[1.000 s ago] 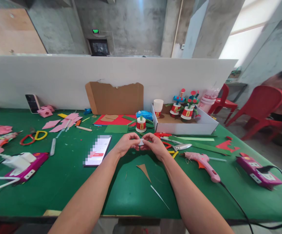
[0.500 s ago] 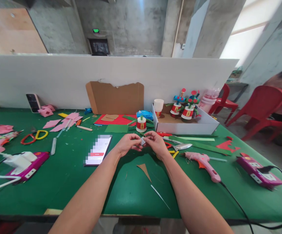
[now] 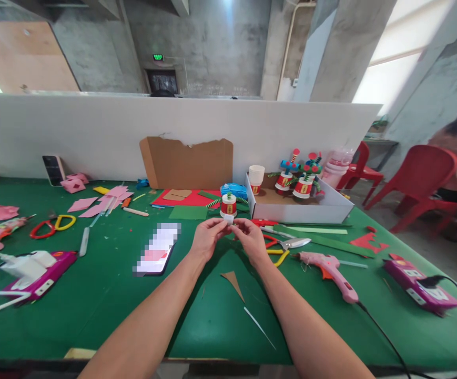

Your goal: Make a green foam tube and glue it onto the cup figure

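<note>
Between my two hands is a small white piece (image 3: pixel 229 218), perhaps paper; its exact kind is too small to make out. My left hand (image 3: pixel 207 238) pinches it from the left with thumb and fingers. From the other side my right hand (image 3: pixel 251 239) closes on its right edge. Just behind my fingertips stands a paper-cup figure (image 3: pixel 228 204) with a red band and green coiled arms, its base partly hidden. Red-and-yellow-handled scissors (image 3: pixel 287 244) lie right of my right hand. In front of my hands a brown paper scrap (image 3: pixel 234 285) and a thin white strip (image 3: pixel 257 325) rest on the table.
A white box (image 3: pixel 303 211) holds cups and finished-looking figures at back right. A pink glue gun (image 3: pixel 331 268) lies right, its cord running to the edge. Purple power strips (image 3: pixel 421 287) sit at both sides. A phone (image 3: pixel 158 250) lies left of my hands.
My hands have risen slightly away from me with the white piece, which now shows more upright between the fingertips. The camera view has tilted up a little.
</note>
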### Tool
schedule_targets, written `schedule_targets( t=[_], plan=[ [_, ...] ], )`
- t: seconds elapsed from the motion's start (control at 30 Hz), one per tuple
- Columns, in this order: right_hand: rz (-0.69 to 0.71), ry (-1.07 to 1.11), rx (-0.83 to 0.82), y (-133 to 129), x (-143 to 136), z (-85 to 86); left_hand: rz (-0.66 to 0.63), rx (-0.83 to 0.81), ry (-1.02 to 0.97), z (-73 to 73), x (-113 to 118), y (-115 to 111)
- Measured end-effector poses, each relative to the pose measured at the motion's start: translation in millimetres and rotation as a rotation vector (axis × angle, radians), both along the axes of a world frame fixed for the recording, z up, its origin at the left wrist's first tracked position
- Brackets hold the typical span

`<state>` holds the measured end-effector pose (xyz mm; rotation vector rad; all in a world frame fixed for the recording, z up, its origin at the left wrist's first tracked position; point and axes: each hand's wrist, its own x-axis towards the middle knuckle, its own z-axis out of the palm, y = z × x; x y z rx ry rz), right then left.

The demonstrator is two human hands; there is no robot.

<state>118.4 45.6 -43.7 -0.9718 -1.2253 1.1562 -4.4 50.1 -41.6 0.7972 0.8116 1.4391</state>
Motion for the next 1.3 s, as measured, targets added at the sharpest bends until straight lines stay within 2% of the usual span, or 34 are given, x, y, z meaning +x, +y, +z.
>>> schedule_targets(
  t=[0.4, 0.83, 1.3],
  plan=[
    [-0.048, 0.072, -0.001, -1.0, -2.0, -1.5, 0.008, -0.03, 0.001, 0.1, 7.6, -3.3],
    [-0.053, 0.136, -0.021, -4.8, -1.4, 0.7, -0.018, 0.018, 0.015, 1.6, 8.8, -5.6],
    [-0.064, 0.124, -0.012, -4.7, -2.0, 0.1, -0.012, 0.029, 0.028, -3.4, 8.6, -3.9]
  ],
)
